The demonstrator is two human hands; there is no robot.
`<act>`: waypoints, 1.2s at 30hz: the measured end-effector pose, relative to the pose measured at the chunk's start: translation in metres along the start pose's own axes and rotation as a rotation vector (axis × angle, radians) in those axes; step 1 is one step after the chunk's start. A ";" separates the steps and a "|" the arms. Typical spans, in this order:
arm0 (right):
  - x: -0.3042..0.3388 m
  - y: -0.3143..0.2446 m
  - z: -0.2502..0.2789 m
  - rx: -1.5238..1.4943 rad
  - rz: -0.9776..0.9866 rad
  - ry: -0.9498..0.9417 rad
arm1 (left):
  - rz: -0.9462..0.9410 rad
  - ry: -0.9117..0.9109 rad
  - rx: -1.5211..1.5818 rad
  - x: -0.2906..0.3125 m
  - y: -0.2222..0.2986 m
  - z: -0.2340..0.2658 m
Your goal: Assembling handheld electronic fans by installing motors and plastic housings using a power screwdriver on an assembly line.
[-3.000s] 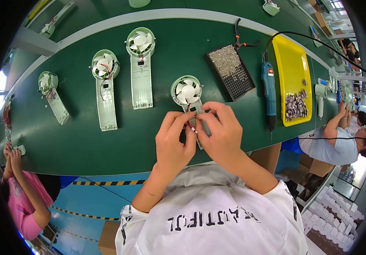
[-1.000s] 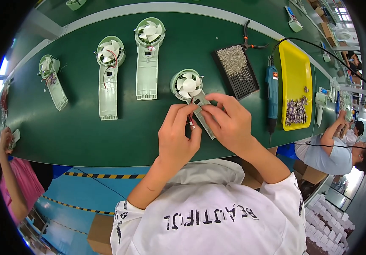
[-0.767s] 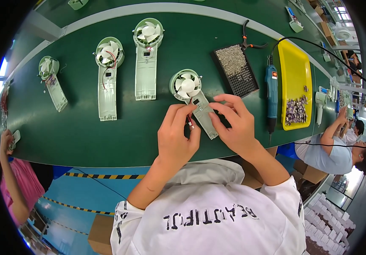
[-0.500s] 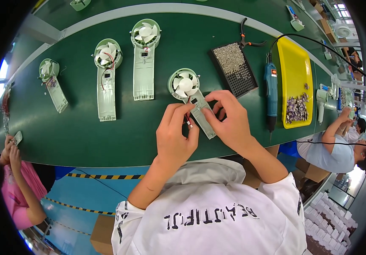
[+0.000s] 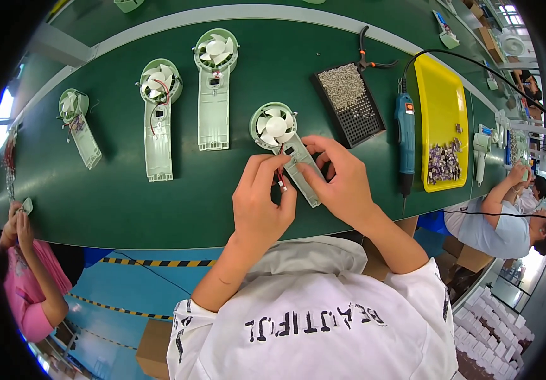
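Note:
A pale green handheld fan housing [image 5: 309, 190] lies open on the table in front of me, its white fan blades [image 5: 275, 126] pointing away and its handle slanting toward me. At the handle's left edge, my left hand [image 5: 259, 206] pinches the thin red and black wires [image 5: 280, 178], whose white plug end hangs between thumb and fingers. My right hand [image 5: 347, 185] holds the handle from the right, thumb pressed on its inside below a small dark display [image 5: 289, 151]. The fingertips partly cover the handle's upper part.
Three similar fan housings [image 5: 214, 117] lie to the left. On the right are a black tray of small metal parts [image 5: 346, 88], pliers [image 5: 365, 62], a blue electric screwdriver [image 5: 405, 136] and a yellow tray [image 5: 434, 82] of small parts. Co-workers [image 5: 35, 278] sit at both sides.
My right thumb has shifted slightly up and left along the inside of the handle. My left hand stays on the wires, and the fan housing has barely moved.

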State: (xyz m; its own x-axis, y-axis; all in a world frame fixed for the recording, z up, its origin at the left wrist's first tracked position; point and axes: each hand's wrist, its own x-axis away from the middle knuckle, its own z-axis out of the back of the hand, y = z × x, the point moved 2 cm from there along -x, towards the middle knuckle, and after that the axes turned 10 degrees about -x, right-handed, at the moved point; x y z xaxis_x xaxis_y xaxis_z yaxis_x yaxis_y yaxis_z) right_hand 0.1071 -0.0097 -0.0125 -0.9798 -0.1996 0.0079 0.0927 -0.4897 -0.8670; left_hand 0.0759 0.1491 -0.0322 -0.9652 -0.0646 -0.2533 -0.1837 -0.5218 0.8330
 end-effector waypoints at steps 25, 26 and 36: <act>-0.005 -0.010 -0.009 0.084 -0.166 -0.022 | 0.049 -0.056 0.000 0.001 0.001 0.003; -0.006 -0.010 -0.009 0.080 -0.166 -0.017 | 0.044 -0.059 -0.003 0.000 0.002 0.004; -0.006 -0.010 -0.006 -0.134 -0.250 -0.090 | -0.002 -0.095 -0.066 -0.006 0.003 0.012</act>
State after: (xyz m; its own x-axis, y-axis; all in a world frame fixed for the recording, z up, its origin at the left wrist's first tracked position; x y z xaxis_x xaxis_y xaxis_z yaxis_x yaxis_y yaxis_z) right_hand 0.1112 0.0017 -0.0074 -0.9493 -0.1640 0.2681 -0.1792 -0.4180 -0.8906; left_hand 0.0788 0.1582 -0.0228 -0.9787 0.0159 -0.2049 -0.1764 -0.5768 0.7976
